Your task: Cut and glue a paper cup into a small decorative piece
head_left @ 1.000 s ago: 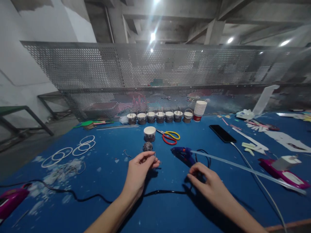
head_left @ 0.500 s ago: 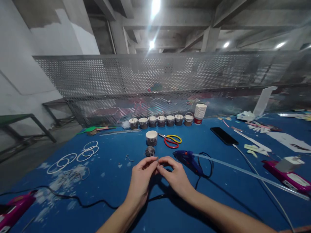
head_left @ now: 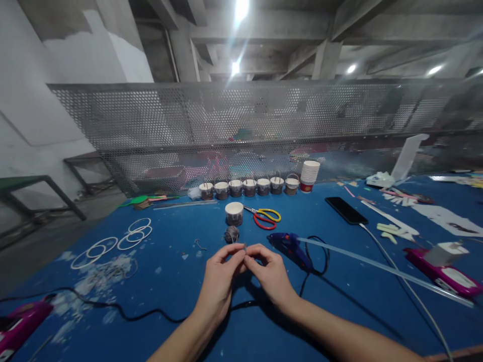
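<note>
My left hand (head_left: 221,274) and my right hand (head_left: 268,271) meet fingertip to fingertip over the blue table, both closed in a pinch. Between them is grey yarn; its strand runs back toward a small grey yarn ball (head_left: 231,234) just beyond my left fingers. How the strand lies between the fingertips is mostly hidden. Behind the ball stands a white cup (head_left: 234,214) with a dark grey wrapped side. Scissors (head_left: 266,219) with a red and a yellow handle lie to its right. A blue glue gun (head_left: 290,245) rests right of my right hand, a long clear glue stick in its back.
Along the perforated metal screen (head_left: 241,115) stand several wrapped cups (head_left: 249,188) and a stack of paper cups (head_left: 310,175). White rings (head_left: 100,250) lie left, a black phone (head_left: 346,210) right. Magenta power strips (head_left: 439,271) sit at both sides; a black cord (head_left: 128,317) passes my wrists.
Hardly anything differs. Both hands keep their pinch at the same spot, with the fingertips drawn slightly closer; the whole view has shifted a little.
</note>
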Demonstrator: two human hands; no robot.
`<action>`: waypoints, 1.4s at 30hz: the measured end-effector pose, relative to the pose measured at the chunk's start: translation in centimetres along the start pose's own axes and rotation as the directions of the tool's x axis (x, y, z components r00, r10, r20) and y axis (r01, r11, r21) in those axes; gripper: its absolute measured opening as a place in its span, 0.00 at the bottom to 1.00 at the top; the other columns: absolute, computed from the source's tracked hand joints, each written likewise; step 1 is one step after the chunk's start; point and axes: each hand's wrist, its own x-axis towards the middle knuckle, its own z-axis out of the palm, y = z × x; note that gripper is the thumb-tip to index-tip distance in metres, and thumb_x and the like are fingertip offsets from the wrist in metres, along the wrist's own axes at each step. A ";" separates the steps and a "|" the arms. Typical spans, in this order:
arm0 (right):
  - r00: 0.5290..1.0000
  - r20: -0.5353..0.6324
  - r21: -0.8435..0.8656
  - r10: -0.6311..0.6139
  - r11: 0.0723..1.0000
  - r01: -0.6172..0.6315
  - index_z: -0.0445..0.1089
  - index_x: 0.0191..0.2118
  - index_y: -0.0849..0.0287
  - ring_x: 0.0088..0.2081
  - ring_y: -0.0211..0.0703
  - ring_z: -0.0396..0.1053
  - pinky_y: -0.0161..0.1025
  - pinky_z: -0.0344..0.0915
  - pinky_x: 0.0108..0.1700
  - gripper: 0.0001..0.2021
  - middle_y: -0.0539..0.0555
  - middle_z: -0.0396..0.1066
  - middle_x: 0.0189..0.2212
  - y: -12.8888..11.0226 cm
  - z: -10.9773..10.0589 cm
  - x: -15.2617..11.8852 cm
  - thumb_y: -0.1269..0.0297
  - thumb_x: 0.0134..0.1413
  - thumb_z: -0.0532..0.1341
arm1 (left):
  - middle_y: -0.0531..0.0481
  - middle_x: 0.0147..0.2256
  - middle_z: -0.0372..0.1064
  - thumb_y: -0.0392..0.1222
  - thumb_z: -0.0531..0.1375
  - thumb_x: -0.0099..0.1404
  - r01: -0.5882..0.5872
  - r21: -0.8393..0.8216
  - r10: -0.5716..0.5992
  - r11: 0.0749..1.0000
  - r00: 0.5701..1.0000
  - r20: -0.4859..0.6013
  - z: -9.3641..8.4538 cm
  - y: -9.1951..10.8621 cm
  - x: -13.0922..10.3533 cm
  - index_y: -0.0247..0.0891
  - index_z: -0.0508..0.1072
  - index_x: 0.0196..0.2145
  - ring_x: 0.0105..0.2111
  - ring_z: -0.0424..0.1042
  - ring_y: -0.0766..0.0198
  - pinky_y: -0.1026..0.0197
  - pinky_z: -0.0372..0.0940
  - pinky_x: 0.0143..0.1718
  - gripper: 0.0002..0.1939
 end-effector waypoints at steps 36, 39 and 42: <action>0.995 -0.036 -0.096 0.090 0.991 -0.093 0.68 0.22 0.59 0.24 0.38 0.62 0.35 0.60 0.30 0.07 0.49 0.67 0.20 -0.8 -0.5 0.3 0.61 0.42 0.60 | 0.53 0.24 0.66 0.49 0.67 0.46 -0.181 0.334 0.159 0.925 0.983 0.093 -0.5 0.2 -0.4 0.35 0.76 0.22 0.16 0.58 0.72 0.68 0.52 0.16 0.13; 0.996 -0.022 -0.094 0.081 0.992 -0.083 0.68 0.22 0.59 0.24 0.38 0.62 0.35 0.61 0.29 0.07 0.49 0.67 0.20 -1.2 -0.5 0.2 0.61 0.41 0.60 | 0.53 0.24 0.67 0.47 0.67 0.46 -0.222 0.379 0.202 0.898 0.975 0.094 -0.6 0.2 -0.2 0.36 0.77 0.21 0.17 0.58 0.71 0.68 0.52 0.17 0.11; 0.997 -0.017 -0.098 0.075 0.992 -0.076 0.68 0.22 0.58 0.25 0.38 0.62 0.35 0.61 0.30 0.06 0.49 0.67 0.20 -1.3 -0.5 0.2 0.62 0.41 0.60 | 0.52 0.24 0.69 0.45 0.66 0.47 -0.285 0.400 0.263 0.871 0.958 0.110 -0.7 0.3 -0.1 0.37 0.78 0.21 0.22 0.63 0.68 0.68 0.58 0.23 0.08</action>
